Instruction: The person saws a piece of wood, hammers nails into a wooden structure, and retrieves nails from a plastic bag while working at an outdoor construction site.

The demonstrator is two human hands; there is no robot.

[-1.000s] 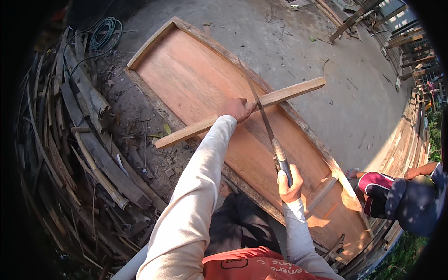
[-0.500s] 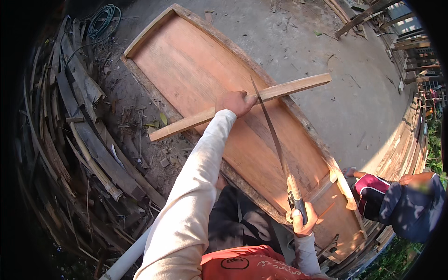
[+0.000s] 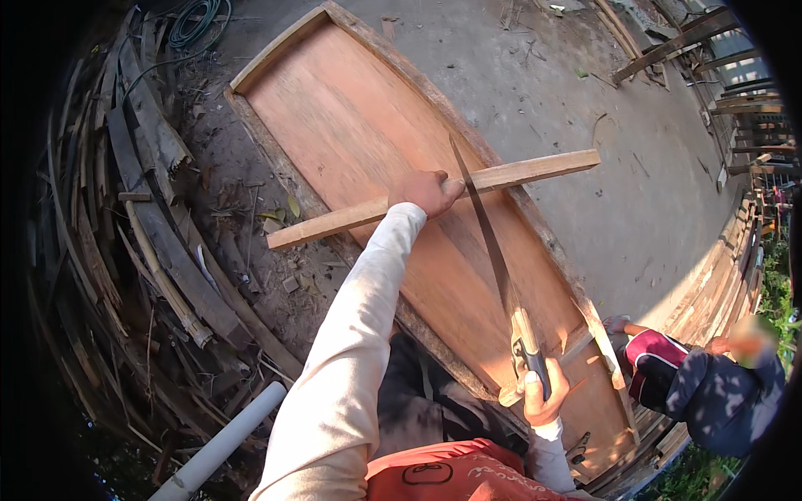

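My left hand (image 3: pixel 426 192) presses down on a long wooden slat (image 3: pixel 518 174) that lies across the sides of a flat wooden boat hull (image 3: pixel 351 125). My right hand (image 3: pixel 543 399) grips the handle of a hand saw (image 3: pixel 489 242). The saw's blade slants up from my hand and meets the slat just right of my left hand. My long pale sleeves cover both arms.
A pile of scrap boards and strips (image 3: pixel 142 217) lies to the left, with a white pipe (image 3: pixel 221 447) near it. A coiled hose (image 3: pixel 196 21) sits at top left. Another person (image 3: pixel 710 388) crouches at the boat's right end. Timber frames (image 3: pixel 710 42) stand at top right on concrete.
My right hand has pulled the saw back toward me, drawing the blade down across the slat. My left hand stays on the slat.
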